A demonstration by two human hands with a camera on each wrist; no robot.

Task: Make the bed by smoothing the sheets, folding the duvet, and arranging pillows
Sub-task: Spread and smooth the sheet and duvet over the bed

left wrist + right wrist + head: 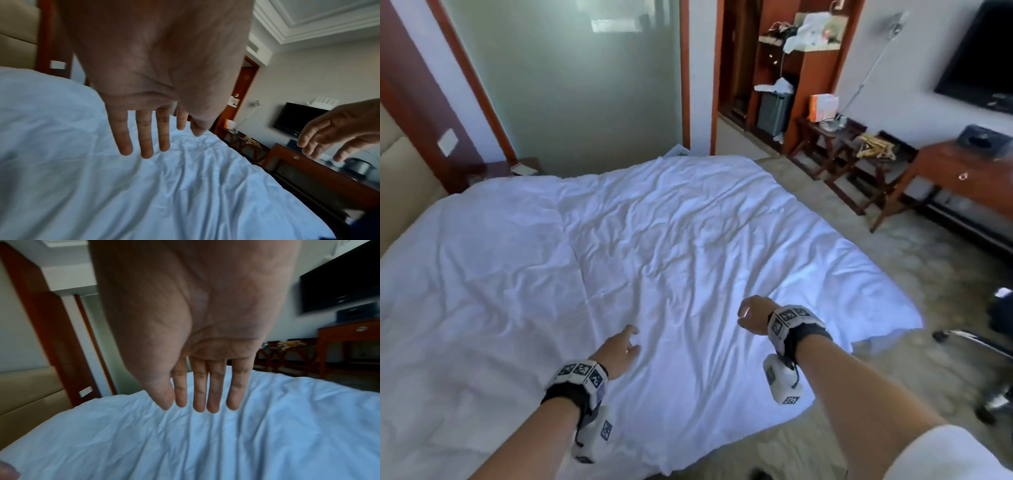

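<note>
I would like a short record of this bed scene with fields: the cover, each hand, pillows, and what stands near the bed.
cover: white duvet spread across the bed, wrinkled all over
left hand: above the duvet, fingers straight and spread, holds nothing
right hand: above the duvet near the bed's edge, fingers extended, holds nothing
pillows: none in view
near the bed: beige headboard, wooden desk, wall television
</note>
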